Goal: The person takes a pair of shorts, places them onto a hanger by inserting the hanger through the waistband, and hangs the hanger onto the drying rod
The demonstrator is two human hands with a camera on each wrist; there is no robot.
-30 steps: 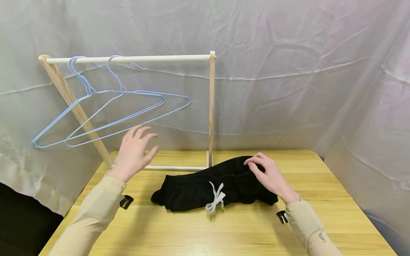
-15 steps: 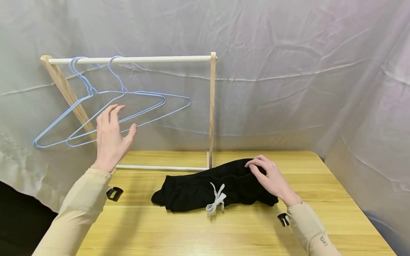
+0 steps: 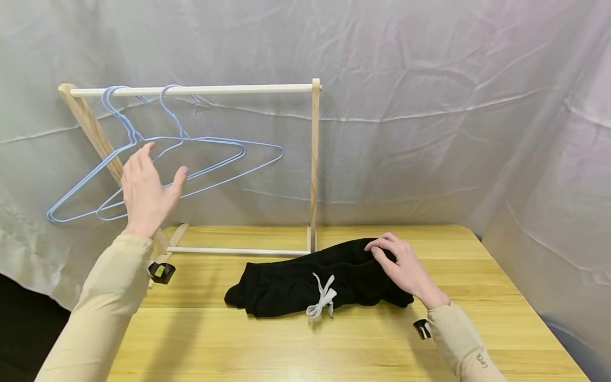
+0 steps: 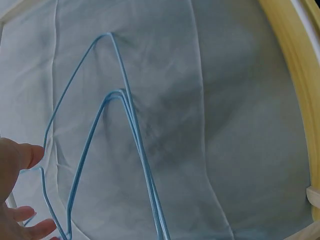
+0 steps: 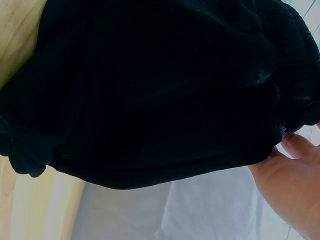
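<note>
Folded black drawstring pants [image 3: 296,289] with a tied white cord [image 3: 323,297] lie across the table. My right hand [image 3: 398,262] pinches their raised far edge near the right end. In the right wrist view, the thumb [image 5: 297,145] sits right at the edge of the black cloth [image 5: 165,110]. My left hand [image 3: 145,193] is raised with nothing in it, its thumb spread from the fingers. It overlaps the light-blue hangers [image 3: 210,139] in the head view. The left wrist view has the fingers [image 4: 40,230] and thumb on either side of a hanger's wire [image 4: 46,192].
A wooden rack stands at the back left, with a white top rail [image 3: 248,89], a right post [image 3: 315,164] and a low white bar [image 3: 238,250]. Several hangers hang toward the rail's left end. Grey cloth [image 3: 410,159] rises behind the wooden table [image 3: 363,345].
My left hand has moved left and up, from above the table to the front of the hangers. The right hand stays at the pants' edge, which sits slightly lower.
</note>
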